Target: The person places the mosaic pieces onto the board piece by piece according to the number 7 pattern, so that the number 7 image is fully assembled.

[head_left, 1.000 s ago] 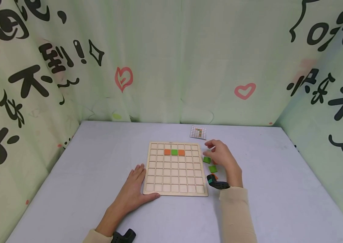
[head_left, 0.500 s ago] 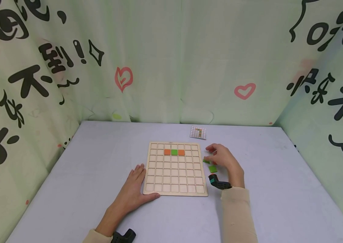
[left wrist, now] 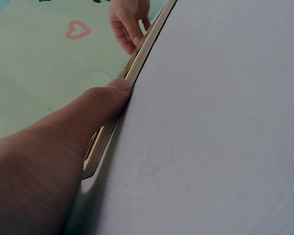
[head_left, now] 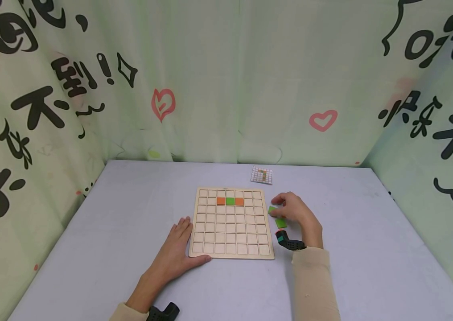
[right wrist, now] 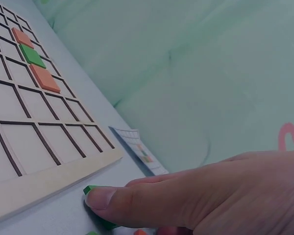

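Note:
A wooden grid board [head_left: 230, 237] lies on the table, with two orange tiles and a green one in a row near its far side. My left hand [head_left: 173, 255] rests against the near left corner, fingers straight along the left side; its thumb [left wrist: 105, 98] touches the front edge. Beside the board's right edge, my right hand [head_left: 294, 209] pinches a small green square tile [right wrist: 88, 189], which sits tilted under the thumb. The fingers beneath are mostly hidden. Another green tile [head_left: 281, 223] lies just below this hand.
A small pattern card [head_left: 261, 175] lies behind the board's far right corner. Bits of orange tile show around the right hand and its black wrist camera [head_left: 289, 240]. Printed curtains [head_left: 238, 89] enclose the back and sides of the white table [head_left: 363, 249].
The right hand has come down slightly toward me onto the green tile beside the board, and its thumb now covers part of that tile. The left hand and the board stay still.

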The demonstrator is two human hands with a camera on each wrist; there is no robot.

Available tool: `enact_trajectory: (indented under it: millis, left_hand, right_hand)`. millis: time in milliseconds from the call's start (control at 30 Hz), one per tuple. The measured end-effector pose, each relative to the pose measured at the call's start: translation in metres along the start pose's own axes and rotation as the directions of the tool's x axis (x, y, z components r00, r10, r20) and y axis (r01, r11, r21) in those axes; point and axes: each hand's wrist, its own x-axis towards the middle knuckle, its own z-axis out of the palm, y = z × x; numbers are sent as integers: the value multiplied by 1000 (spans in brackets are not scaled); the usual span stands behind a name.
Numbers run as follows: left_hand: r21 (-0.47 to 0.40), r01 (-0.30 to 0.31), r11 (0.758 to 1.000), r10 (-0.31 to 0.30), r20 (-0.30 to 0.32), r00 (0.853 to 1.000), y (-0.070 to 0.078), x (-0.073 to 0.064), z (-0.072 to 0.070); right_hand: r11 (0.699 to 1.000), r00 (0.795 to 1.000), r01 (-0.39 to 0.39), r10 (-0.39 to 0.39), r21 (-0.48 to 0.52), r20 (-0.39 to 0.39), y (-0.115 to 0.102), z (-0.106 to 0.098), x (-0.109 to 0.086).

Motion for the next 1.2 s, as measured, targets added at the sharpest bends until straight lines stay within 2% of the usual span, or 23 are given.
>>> enact_trajectory:
  millis: [467, 733, 1200]
  left_hand:
    - [0, 0, 1000, 0, 0, 1000, 0, -1, 0]
    - [-3, 1, 1000, -1, 1, 1000, -1, -1, 1]
    - [-4, 0, 1000, 0, -1, 1000, -1, -1, 1]
  right_hand:
    - [1000, 1000, 17, -17, 3, -4, 2, 1, 0]
    - [999, 999, -12, 13, 32, -40, -1, 2, 0]
    - [999, 997, 14, -12, 29, -74, -2, 2, -1]
